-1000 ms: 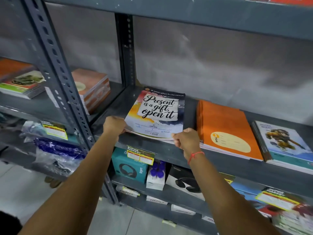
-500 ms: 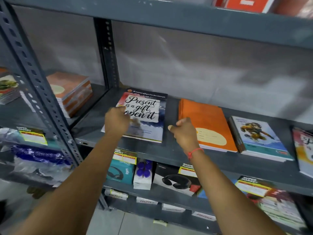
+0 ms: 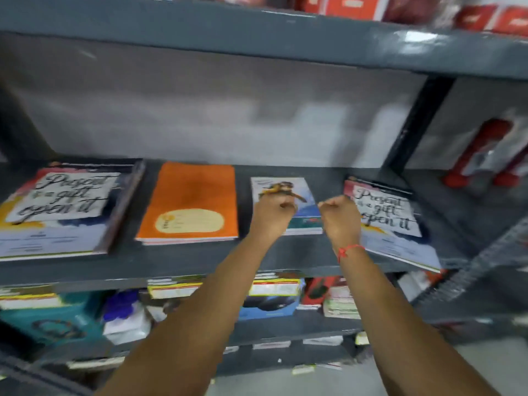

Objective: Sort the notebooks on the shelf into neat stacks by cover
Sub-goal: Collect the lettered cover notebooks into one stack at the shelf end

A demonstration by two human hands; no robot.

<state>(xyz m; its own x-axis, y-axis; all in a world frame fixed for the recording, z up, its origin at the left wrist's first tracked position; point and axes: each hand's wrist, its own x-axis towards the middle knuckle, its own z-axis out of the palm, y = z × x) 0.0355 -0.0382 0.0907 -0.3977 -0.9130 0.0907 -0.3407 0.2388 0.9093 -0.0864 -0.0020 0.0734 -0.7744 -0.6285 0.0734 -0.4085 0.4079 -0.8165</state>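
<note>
Shifted right from the quote-cover stack (image 3: 61, 212): both hands, left (image 3: 273, 214) and right (image 3: 340, 217), clenched empty near thin, floppy quote-cover notebook (image 3: 391, 224); best gripped by its edges.

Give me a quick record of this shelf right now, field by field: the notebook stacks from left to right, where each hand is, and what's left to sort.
shelf: grey metal shelf
stack 1, far left: "Present is a gift" stack
stack 2: orange stack
stack 3: cartoon-cover stack
far right: second "Present is a gift" notebook, lying askew, overhanging the shelf edge
left hand: fingers curled, over the cartoon-cover stack
right hand: fingers curled, at the askew notebook's left edge; grip unclear
left to sort: the askew notebook matches the far-left stack
</note>
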